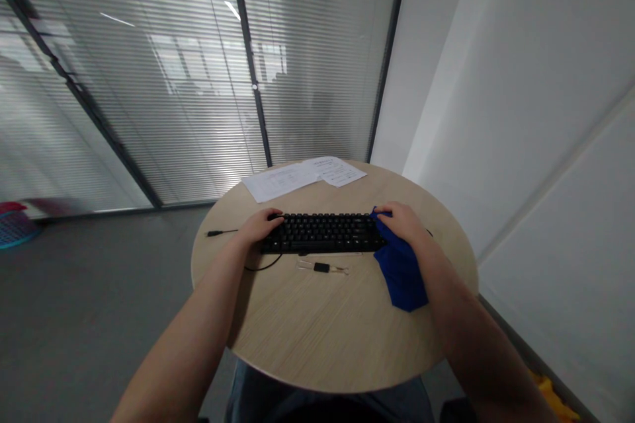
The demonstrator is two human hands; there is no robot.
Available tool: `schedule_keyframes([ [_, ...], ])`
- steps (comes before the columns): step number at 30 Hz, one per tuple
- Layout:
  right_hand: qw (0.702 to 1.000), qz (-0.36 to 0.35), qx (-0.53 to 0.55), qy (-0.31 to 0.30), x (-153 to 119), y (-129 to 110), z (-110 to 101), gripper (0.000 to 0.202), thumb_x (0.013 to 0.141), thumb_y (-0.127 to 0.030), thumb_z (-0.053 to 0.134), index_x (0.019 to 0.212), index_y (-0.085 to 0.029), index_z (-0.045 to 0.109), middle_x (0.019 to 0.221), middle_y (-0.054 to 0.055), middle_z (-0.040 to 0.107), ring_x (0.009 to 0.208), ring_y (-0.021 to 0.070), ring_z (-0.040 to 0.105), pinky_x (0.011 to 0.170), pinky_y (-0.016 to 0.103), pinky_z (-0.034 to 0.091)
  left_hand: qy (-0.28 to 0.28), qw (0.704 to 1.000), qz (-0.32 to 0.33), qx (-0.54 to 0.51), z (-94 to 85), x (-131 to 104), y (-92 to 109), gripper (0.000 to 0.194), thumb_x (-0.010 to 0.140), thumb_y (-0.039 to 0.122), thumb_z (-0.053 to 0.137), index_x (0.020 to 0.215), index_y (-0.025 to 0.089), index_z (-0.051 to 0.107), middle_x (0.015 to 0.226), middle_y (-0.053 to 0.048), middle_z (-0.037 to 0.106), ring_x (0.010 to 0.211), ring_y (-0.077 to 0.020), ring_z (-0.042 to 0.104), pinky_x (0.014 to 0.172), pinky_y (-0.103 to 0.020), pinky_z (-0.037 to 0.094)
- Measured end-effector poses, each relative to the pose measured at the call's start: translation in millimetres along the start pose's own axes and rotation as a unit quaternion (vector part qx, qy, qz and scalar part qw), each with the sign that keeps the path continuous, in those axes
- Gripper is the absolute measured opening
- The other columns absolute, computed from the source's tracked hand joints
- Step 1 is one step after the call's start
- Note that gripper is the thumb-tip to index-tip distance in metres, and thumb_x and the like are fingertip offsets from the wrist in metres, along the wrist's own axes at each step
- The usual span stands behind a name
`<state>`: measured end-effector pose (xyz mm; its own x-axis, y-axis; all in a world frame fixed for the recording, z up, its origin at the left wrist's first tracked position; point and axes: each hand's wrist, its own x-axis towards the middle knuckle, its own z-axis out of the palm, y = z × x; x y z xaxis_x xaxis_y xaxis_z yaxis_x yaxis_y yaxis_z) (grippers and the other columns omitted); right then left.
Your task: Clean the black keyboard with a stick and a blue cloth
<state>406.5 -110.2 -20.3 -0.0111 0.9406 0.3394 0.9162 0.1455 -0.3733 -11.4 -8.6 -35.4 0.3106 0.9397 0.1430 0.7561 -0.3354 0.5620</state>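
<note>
A black keyboard (327,232) lies across the middle of the round wooden table. My left hand (260,225) is closed on its left end, thumb and fingers at the top corner. At the right end, my right hand (399,219) pinches a blue cloth (403,274), which drapes over the keyboard's right edge and hangs down onto the tabletop. Just below the keyboard lies a small tool (321,268) with a black middle and wire loops at its ends. A black cable with a plug (214,233) rests left of my left hand.
Printed paper sheets (282,180) lie at the far side of the table (327,337). Behind it stands a glass partition with blinds, with a white wall to the right. A basket (17,226) sits on the floor at far left, and something yellow (550,396) at lower right.
</note>
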Motion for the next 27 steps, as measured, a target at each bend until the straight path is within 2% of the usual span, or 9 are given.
schedule_keyframes([
  [3,0.994,0.032,0.043,0.099,0.4,7.8,-4.6,0.027,0.087,-0.026,0.059,0.104,-0.022,0.079,0.110,0.006,0.076,0.105,0.0231,0.068,0.100,0.036,0.049,0.002,1.000,-0.009,-0.006,-0.1,-1.0,2.1,0.050,0.078,0.050,0.056,0.115,0.019,0.072,0.119,-0.009,0.074,0.112,-0.0284,0.067,0.101,-0.036,0.049],
  [5,0.988,0.049,0.074,0.129,-0.4,11.2,-6.5,0.028,0.086,-0.029,0.058,0.102,-0.021,0.079,0.108,0.006,0.077,0.103,0.0228,0.069,0.098,0.036,0.051,0.002,1.000,-0.012,-0.013,-0.1,-1.6,3.4,0.050,0.078,0.050,0.056,0.115,0.020,0.072,0.118,-0.008,0.074,0.111,-0.0285,0.067,0.100,-0.036,0.049],
  [7,0.989,0.060,0.096,0.099,-1.7,12.7,-6.2,0.027,0.085,-0.031,0.060,0.101,-0.022,0.080,0.106,0.005,0.078,0.098,0.0223,0.071,0.095,0.036,0.052,0.002,1.000,-0.011,-0.020,-0.3,-2.1,4.7,0.049,0.077,0.049,0.057,0.114,0.020,0.073,0.117,-0.008,0.075,0.110,-0.0291,0.067,0.099,-0.037,0.050],
  [10,0.995,0.047,0.085,-0.012,-2.7,11.5,-2.0,0.025,0.083,-0.029,0.063,0.102,-0.025,0.080,0.103,0.003,0.078,0.094,0.0220,0.072,0.093,0.035,0.053,-0.001,1.000,-0.007,-0.022,-1.1,-2.8,6.8,0.047,0.077,0.047,0.058,0.113,0.020,0.073,0.117,-0.008,0.075,0.111,-0.0293,0.066,0.100,-0.037,0.049],
  [12,0.996,0.018,0.055,-0.067,-2.4,9.0,1.2,0.026,0.083,-0.027,0.064,0.104,-0.026,0.079,0.106,0.003,0.078,0.099,0.0225,0.071,0.096,0.035,0.052,-0.002,1.000,-0.008,-0.020,-1.6,-3.1,7.8,0.047,0.077,0.047,0.057,0.113,0.021,0.073,0.117,-0.008,0.075,0.111,-0.0292,0.066,0.101,-0.037,0.049],
  [14,0.995,-0.010,0.026,-0.094,-2.0,5.7,3.3,0.028,0.083,-0.026,0.064,0.107,-0.026,0.079,0.111,0.003,0.077,0.105,0.0230,0.070,0.099,0.035,0.050,-0.002,1.000,-0.009,-0.020,-1.8,-3.4,8.4,0.048,0.077,0.048,0.057,0.113,0.021,0.073,0.116,-0.008,0.075,0.111,-0.0294,0.066,0.100,-0.037,0.049],
  [20,0.992,-0.029,-0.040,-0.115,-3.8,-9.3,10.9,0.028,0.086,-0.031,0.064,0.110,-0.027,0.078,0.115,0.004,0.076,0.107,0.0243,0.069,0.098,0.035,0.050,0.005,1.000,-0.011,-0.013,-0.3,-3.4,7.3,0.048,0.077,0.048,0.058,0.113,0.020,0.073,0.116,-0.009,0.075,0.111,-0.0303,0.066,0.099,-0.038,0.049],
  [25,0.994,-0.020,-0.056,-0.091,-3.2,-15.3,13.7,0.028,0.085,-0.027,0.064,0.109,-0.026,0.079,0.113,0.005,0.076,0.108,0.0253,0.069,0.100,0.036,0.049,0.009,1.000,-0.006,-0.013,0.8,-1.2,4.8,0.049,0.077,0.049,0.057,0.111,0.019,0.073,0.114,-0.010,0.075,0.108,-0.0307,0.067,0.099,-0.039,0.050],
  [27,0.998,-0.004,-0.044,-0.053,-2.4,-10.5,6.7,0.029,0.087,-0.026,0.061,0.109,-0.025,0.078,0.114,0.006,0.076,0.109,0.0250,0.068,0.102,0.036,0.048,0.006,1.000,-0.007,-0.015,0.5,-0.5,3.9,0.048,0.077,0.050,0.057,0.112,0.021,0.073,0.115,-0.009,0.075,0.109,-0.0302,0.067,0.100,-0.039,0.049],
])
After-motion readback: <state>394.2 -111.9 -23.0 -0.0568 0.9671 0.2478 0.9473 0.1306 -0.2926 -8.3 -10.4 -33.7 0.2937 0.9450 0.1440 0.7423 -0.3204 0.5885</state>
